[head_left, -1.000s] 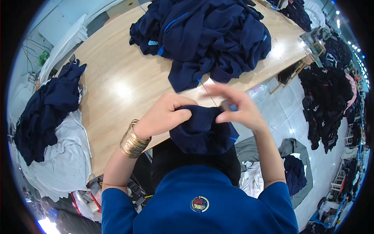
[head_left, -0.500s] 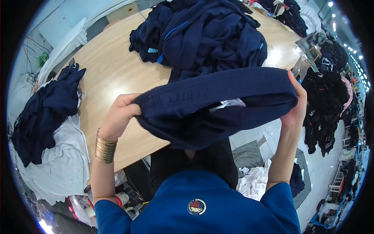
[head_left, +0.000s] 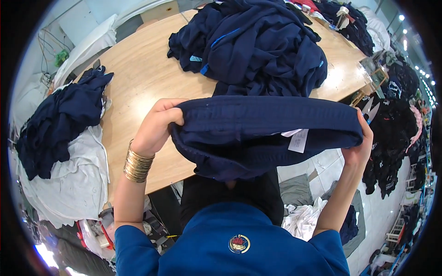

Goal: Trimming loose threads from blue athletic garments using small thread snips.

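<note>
A navy garment with a wide gathered waistband (head_left: 267, 112) is stretched between my two hands above the table's near edge. Its opening faces me, and a white label (head_left: 298, 140) hangs inside toward the right. My left hand (head_left: 161, 122) is closed on the waistband's left end, thumb on top, with gold bangles at the wrist. At the opposite end my right hand (head_left: 358, 145) grips the band, its fingers partly hidden behind the cloth. Scissor blades (head_left: 369, 110) show just beyond the right hand; I cannot tell whether that hand also holds them.
A big heap of navy cloth (head_left: 258, 50) lies on the wooden table (head_left: 138, 78). More navy cloth (head_left: 64, 122) sits on white fabric (head_left: 76, 184) at the left. Black garments (head_left: 386, 138) hang at the right. White cloth (head_left: 304, 220) lies low beside my right arm.
The waistband has come down a little on its right side and now lies more level. The label inside has swung down and shows more fully. Both hands keep their hold.
</note>
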{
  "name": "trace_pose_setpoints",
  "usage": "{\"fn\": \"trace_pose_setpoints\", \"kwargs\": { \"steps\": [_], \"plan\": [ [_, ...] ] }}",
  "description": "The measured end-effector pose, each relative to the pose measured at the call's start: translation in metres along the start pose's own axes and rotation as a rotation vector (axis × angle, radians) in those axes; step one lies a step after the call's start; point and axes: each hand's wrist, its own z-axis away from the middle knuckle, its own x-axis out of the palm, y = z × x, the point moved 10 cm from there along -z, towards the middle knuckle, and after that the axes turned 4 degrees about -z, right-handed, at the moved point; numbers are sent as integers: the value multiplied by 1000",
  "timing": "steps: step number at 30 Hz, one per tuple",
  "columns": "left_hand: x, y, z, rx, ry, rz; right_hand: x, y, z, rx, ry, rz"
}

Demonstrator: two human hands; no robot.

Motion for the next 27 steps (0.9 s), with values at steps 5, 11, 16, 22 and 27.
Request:
{"fn": "trace_pose_setpoints", "kwargs": {
  "steps": [5,11,16,22,27],
  "plan": [
    [24,-10,1,-13,-48,63,-9,-1,7,-34,15,80],
    [92,-91,10,-307,-221,214,-32,9,13,-504,50,1858],
    [121,-119,4,-266,-249,201,49,83,73,-313,-302,1139],
    [146,-120,-2,-204,-354,33,37,107,82,-420,-260,1043],
    [142,-138,-6,-280,-304,150,-30,117,58,136,-26,545]
  ]
}}
